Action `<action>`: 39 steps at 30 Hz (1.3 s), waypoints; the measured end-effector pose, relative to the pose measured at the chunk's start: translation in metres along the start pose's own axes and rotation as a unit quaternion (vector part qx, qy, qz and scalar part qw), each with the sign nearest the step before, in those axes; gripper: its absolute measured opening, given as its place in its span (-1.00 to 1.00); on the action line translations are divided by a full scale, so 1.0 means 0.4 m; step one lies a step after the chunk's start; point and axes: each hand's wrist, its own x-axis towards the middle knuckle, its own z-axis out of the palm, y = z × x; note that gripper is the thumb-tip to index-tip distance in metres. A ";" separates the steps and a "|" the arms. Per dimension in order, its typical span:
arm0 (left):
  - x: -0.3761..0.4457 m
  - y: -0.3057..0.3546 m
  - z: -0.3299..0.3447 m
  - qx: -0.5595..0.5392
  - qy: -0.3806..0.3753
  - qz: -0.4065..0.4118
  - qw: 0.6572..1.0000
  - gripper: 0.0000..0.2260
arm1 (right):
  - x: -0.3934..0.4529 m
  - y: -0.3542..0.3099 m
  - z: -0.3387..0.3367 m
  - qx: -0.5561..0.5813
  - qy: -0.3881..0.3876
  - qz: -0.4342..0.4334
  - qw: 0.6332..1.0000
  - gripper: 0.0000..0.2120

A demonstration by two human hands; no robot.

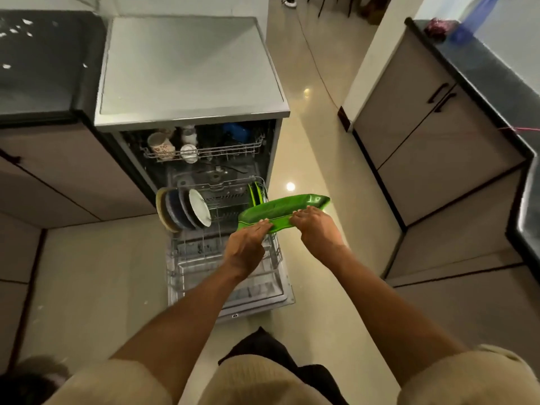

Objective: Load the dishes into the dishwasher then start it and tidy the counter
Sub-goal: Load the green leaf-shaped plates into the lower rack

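Loading part-done: plates [187, 210] and green trays [257, 192] racked in lower rack [225, 267], cups [162, 146] above; left hand [248, 247] and right hand [315, 229] both grip another tray [280, 209] over the rack; starting and counter tidying remain.

A home kitchen: an open grey freestanding dishwasher [193, 92] with wire racks holding round plates [182, 210] and ceramic mugs [160, 144] stands between beige cabinets with black handles [441, 96], dark stone countertops [485, 68] and a glossy cream tiled floor [318, 135].
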 end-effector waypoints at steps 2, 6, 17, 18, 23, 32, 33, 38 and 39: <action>0.040 0.030 0.026 0.017 0.008 -0.020 1.000 -0.45 | 0.017 0.062 0.002 0.019 -0.002 -0.022 1.000 -0.76; 0.106 0.093 0.092 0.022 -0.010 -0.106 0.994 -0.41 | 0.057 0.192 0.030 0.033 -0.020 -0.070 0.997 -0.76; 0.259 0.306 0.257 0.001 -0.013 -0.364 0.931 -0.50 | 0.203 0.489 0.061 0.029 -0.151 -0.243 0.958 -0.66; 0.274 0.309 0.271 -0.001 -0.013 -0.386 0.922 -0.51 | 0.233 0.498 0.063 0.024 -0.163 -0.265 0.950 -0.59; 0.352 0.273 0.347 -0.040 0.028 -0.477 0.877 -0.52 | 0.398 0.514 0.122 -0.004 -0.211 -0.376 0.902 -0.34; 0.583 0.064 0.478 -0.117 0.091 -0.599 0.787 -0.60 | 0.746 0.540 0.302 -0.055 -0.257 -0.462 0.847 -0.65; 0.611 0.034 0.490 -0.117 0.102 -0.608 0.779 -0.61 | 0.790 0.533 0.326 -0.057 -0.266 -0.467 0.842 -0.65; 0.701 -0.117 0.547 -0.130 0.137 -0.663 0.724 -0.61 | 0.954 0.502 0.459 -0.019 -0.285 -0.445 0.849 -0.65; 0.712 -0.145 0.561 -0.133 0.138 -0.671 0.716 -0.60 | 0.977 0.499 0.490 -0.024 -0.298 -0.437 0.848 -0.64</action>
